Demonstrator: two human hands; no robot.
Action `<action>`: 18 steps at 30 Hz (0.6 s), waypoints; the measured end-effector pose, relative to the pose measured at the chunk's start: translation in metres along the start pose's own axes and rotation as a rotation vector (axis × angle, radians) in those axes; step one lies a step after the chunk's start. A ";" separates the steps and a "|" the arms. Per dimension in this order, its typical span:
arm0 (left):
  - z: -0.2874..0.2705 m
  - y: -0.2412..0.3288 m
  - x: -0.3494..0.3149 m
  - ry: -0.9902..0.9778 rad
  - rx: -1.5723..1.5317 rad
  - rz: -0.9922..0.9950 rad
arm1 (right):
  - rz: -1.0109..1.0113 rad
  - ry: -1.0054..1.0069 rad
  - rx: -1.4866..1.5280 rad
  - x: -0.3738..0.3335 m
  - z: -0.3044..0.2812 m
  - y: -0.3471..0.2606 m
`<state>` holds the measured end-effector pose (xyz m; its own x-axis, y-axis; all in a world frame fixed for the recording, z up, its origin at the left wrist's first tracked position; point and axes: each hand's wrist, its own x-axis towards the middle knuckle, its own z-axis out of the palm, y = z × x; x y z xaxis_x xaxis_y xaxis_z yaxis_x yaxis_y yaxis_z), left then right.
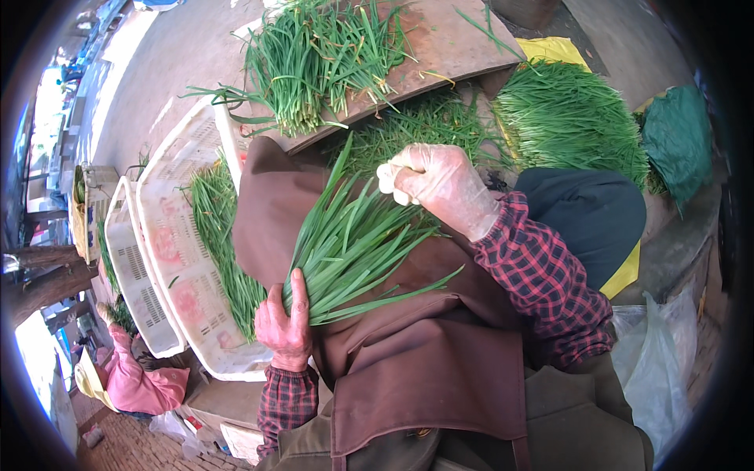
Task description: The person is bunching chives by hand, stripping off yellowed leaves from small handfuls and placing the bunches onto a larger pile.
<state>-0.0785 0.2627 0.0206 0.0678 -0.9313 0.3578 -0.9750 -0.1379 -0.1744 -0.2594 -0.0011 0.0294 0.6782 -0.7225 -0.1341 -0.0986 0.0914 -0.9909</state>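
Fingers (273,304) of the left hand (286,334) are clamped on a bunch of green leaves (357,243) lying over the brown apron (424,377), some fingertips hidden; the gloved right hand (444,184) hangs curled above the bunch, its fingers drawn together, whether around anything I cannot tell; beyond, the upper edge cuts off a leaf pile (314,63) on the tabletop (448,39).

Shows pale grey floor (184,59) at upper left, streaked with bright light (126,47); brick-patterned paving (129,447) at lower left; brown wooden beam (55,282) at left edge.
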 end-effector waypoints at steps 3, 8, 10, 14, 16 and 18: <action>0.002 0.000 0.000 0.020 0.005 0.001 | -0.368 -0.102 -0.527 -0.008 -0.013 0.023; 0.000 0.004 0.005 0.000 -0.008 -0.001 | -0.550 -0.285 -0.796 -0.024 0.021 0.044; 0.000 0.005 0.004 -0.010 -0.013 -0.001 | -0.614 -0.267 -0.781 -0.028 0.035 0.054; 0.000 0.002 0.001 0.006 0.007 0.008 | 0.070 -0.265 0.080 -0.034 0.032 0.031; 0.000 0.001 0.000 0.017 0.014 0.010 | 0.323 -0.104 0.305 -0.023 0.011 0.016; -0.003 0.002 0.001 -0.026 -0.017 0.017 | 0.149 0.041 0.087 -0.005 -0.003 0.024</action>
<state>-0.0813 0.2620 0.0235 0.0563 -0.9419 0.3311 -0.9795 -0.1164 -0.1644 -0.2676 0.0030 0.0060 0.6302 -0.7237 -0.2811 -0.1316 0.2573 -0.9573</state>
